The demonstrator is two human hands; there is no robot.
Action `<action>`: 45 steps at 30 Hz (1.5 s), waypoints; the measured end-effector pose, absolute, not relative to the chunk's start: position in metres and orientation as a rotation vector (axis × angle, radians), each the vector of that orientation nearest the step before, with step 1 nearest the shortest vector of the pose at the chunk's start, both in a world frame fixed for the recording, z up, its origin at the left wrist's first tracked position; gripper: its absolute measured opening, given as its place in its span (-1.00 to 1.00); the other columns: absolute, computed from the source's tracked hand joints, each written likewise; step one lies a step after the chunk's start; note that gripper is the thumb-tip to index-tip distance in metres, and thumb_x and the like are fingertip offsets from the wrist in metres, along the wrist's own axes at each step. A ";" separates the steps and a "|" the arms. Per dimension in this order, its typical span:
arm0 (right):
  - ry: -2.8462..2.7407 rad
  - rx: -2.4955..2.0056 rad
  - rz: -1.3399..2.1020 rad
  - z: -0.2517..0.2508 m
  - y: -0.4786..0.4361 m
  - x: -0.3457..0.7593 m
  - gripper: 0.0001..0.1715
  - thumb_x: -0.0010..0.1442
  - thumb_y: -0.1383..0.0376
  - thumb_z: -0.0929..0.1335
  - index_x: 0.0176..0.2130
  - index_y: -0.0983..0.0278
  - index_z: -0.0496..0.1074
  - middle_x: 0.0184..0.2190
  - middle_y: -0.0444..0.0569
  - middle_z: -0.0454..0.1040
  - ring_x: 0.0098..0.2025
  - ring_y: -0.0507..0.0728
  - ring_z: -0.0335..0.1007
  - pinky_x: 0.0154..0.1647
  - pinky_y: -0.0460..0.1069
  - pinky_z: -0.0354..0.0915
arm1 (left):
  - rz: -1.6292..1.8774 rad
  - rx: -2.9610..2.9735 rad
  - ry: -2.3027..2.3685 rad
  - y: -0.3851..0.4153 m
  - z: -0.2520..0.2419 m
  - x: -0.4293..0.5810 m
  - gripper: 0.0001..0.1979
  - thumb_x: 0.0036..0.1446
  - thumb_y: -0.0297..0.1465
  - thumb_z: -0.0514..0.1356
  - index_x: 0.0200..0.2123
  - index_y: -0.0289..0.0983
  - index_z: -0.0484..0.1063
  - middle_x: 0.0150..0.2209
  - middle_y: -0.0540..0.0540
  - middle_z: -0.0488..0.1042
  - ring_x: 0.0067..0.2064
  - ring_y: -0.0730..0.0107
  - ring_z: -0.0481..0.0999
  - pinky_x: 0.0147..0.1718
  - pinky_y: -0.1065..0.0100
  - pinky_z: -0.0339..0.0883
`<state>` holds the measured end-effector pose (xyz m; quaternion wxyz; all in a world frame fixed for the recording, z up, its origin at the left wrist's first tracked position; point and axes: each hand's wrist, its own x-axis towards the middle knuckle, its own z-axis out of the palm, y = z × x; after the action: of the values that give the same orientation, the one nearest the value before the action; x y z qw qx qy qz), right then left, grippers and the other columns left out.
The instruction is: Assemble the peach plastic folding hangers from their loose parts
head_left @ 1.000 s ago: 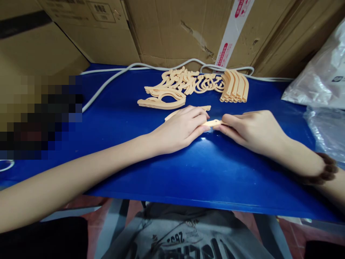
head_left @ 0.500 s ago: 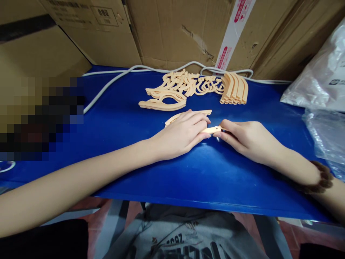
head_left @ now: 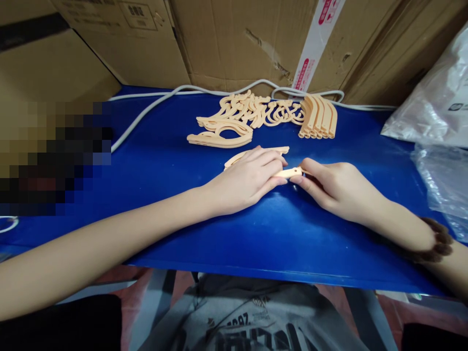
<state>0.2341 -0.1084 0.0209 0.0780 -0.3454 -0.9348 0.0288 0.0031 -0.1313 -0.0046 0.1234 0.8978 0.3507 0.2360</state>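
My left hand (head_left: 252, 178) is closed, thumb and fingers gripping a beige plastic hanger arm (head_left: 288, 173) with a small hole near its right end. Under and behind that hand a curved beige hanger piece (head_left: 237, 158) shows on the blue table, mostly covered. My right hand (head_left: 334, 185) pinches at the arm's right end. Between its thumb and forefinger a thin beige sliver of plastic shows, and I cannot tell whether it belongs to the same arm or is a separate part.
Behind my hands lie folded hanger pieces (head_left: 219, 140), a heap of beige hooks (head_left: 281, 113) and a neat row of curved arms (head_left: 318, 117). A white cable (head_left: 146, 114) runs along the back by cardboard boxes (head_left: 234, 44). Clear plastic bags (head_left: 431, 107) stand at the right.
Both hands stay almost in place. The right fingertips have shifted very slightly at the arm's end, and a little more of that end shows between the hands.
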 end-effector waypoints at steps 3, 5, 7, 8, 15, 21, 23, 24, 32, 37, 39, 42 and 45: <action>-2.792 -1.053 0.108 0.022 -0.110 0.234 -0.58 0.45 0.05 0.10 -0.38 0.21 0.17 -0.62 -0.12 0.29 -0.58 0.08 0.27 -0.50 -0.05 -0.04 | 0.681 2.627 1.022 -0.132 -0.005 0.003 -0.69 0.46 -0.32 -0.04 0.01 -0.37 0.40 0.12 -0.24 0.47 0.26 0.11 0.36 0.33 -0.01 0.11; -2.785 -1.057 0.128 0.022 -0.110 0.233 -0.58 0.45 0.05 0.11 -0.38 0.21 0.17 -0.61 -0.11 0.30 -0.58 0.08 0.27 -0.50 -0.05 -0.04 | 0.684 2.635 1.017 -0.132 -0.005 0.003 -0.68 0.46 -0.32 -0.04 0.01 -0.39 0.40 0.11 -0.24 0.47 0.27 0.09 0.35 0.32 0.00 0.11; -2.783 -1.053 0.137 0.022 -0.110 0.233 -0.58 0.45 0.05 0.11 -0.37 0.21 0.17 -0.61 -0.11 0.31 -0.58 0.08 0.27 -0.50 -0.04 -0.03 | 0.681 2.637 1.015 -0.132 -0.005 0.003 -0.68 0.46 -0.32 -0.05 0.02 -0.39 0.40 0.11 -0.24 0.47 0.27 0.09 0.35 0.33 0.00 0.11; -2.784 -1.048 0.136 0.021 -0.110 0.232 -0.58 0.45 0.05 0.11 -0.37 0.21 0.18 -0.61 -0.11 0.31 -0.58 0.08 0.26 -0.50 -0.04 -0.03 | 0.675 2.636 1.017 -0.132 -0.004 0.003 -0.67 0.47 -0.32 -0.05 0.02 -0.39 0.40 0.11 -0.24 0.47 0.27 0.09 0.35 0.33 0.00 0.11; -2.797 -1.044 0.107 0.021 -0.110 0.233 -0.56 0.45 0.04 0.10 -0.37 0.21 0.19 -0.61 -0.11 0.31 -0.58 0.08 0.25 -0.49 -0.03 -0.03 | 0.664 2.593 1.009 -0.133 -0.003 0.003 -0.69 0.47 -0.30 -0.05 0.00 -0.34 0.41 0.13 -0.21 0.46 0.28 0.15 0.33 0.36 0.02 0.05; -2.808 -1.009 0.087 0.021 -0.110 0.233 -0.58 0.46 0.07 0.10 -0.37 0.21 0.18 -0.62 -0.12 0.31 -0.59 0.09 0.27 -0.50 -0.04 -0.04 | 0.642 2.558 1.013 -0.134 0.000 0.003 -0.69 0.47 -0.30 -0.06 -0.02 -0.32 0.42 0.13 -0.20 0.46 0.24 0.20 0.36 0.36 0.04 0.04; -2.811 -0.988 0.061 0.020 -0.110 0.233 -0.58 0.47 0.08 0.09 -0.37 0.21 0.18 -0.62 -0.12 0.32 -0.60 0.09 0.27 -0.51 -0.04 -0.04 | 0.631 2.567 1.018 -0.135 -0.001 0.003 -0.68 0.47 -0.30 -0.06 -0.01 -0.33 0.42 0.14 -0.21 0.45 0.26 0.19 0.35 0.37 0.02 0.03; -2.814 -0.980 0.046 0.020 -0.111 0.233 -0.58 0.47 0.08 0.09 -0.36 0.21 0.19 -0.62 -0.11 0.32 -0.60 0.09 0.27 -0.52 -0.04 -0.04 | 0.629 2.574 1.018 -0.135 -0.001 0.003 -0.68 0.47 -0.30 -0.07 -0.01 -0.33 0.42 0.15 -0.21 0.45 0.26 0.18 0.34 0.36 0.02 0.03; -2.840 -0.964 -0.071 0.018 -0.113 0.234 -0.52 0.49 0.07 0.04 -0.31 0.25 0.27 -0.61 -0.08 0.37 -0.61 0.08 0.25 -0.52 -0.05 -0.05 | 0.612 2.601 1.025 -0.135 -0.001 0.003 -0.67 0.48 -0.31 -0.08 0.00 -0.34 0.41 0.17 -0.22 0.44 0.29 0.16 0.31 0.36 0.01 0.05; -2.859 -0.937 -0.157 0.018 -0.114 0.232 -0.46 0.50 0.06 0.01 -0.33 0.26 0.29 -0.62 -0.08 0.34 -0.62 0.07 0.22 -0.55 -0.05 -0.07 | 0.602 2.587 1.021 -0.135 -0.001 0.003 -0.67 0.48 -0.31 -0.08 -0.02 -0.33 0.42 0.17 -0.22 0.44 0.29 0.16 0.31 0.37 -0.01 0.02; -2.859 -0.921 -0.206 0.017 -0.114 0.232 -0.46 0.50 0.07 0.01 -0.34 0.26 0.29 -0.62 -0.08 0.34 -0.62 0.06 0.22 -0.55 -0.05 -0.06 | 0.608 2.583 1.017 -0.134 -0.001 0.003 -0.69 0.48 -0.32 -0.08 -0.03 -0.31 0.42 0.16 -0.21 0.44 0.29 0.17 0.32 0.37 -0.01 0.03; -2.828 -0.864 -0.281 0.017 -0.114 0.231 -0.49 0.50 0.12 0.04 -0.35 0.27 0.30 -0.61 -0.08 0.35 -0.61 0.06 0.23 -0.55 -0.05 -0.04 | 0.626 2.576 1.005 -0.134 -0.001 0.002 -0.70 0.47 -0.32 -0.07 -0.05 -0.30 0.42 0.15 -0.21 0.45 0.28 0.17 0.33 0.36 -0.01 0.04; -2.800 -0.811 -0.348 0.018 -0.113 0.232 -0.52 0.50 0.15 0.07 -0.34 0.27 0.31 -0.59 -0.08 0.35 -0.59 0.05 0.24 -0.54 -0.05 -0.03 | 0.636 2.570 0.998 -0.134 0.000 0.002 -0.69 0.47 -0.31 -0.08 -0.04 -0.30 0.41 0.14 -0.21 0.45 0.27 0.17 0.33 0.36 0.01 0.04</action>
<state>0.2320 -0.1133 0.0179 0.1029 -0.2748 -0.9487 -0.1180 0.0018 -0.1338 -0.0003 0.1553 0.8973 0.3485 0.2220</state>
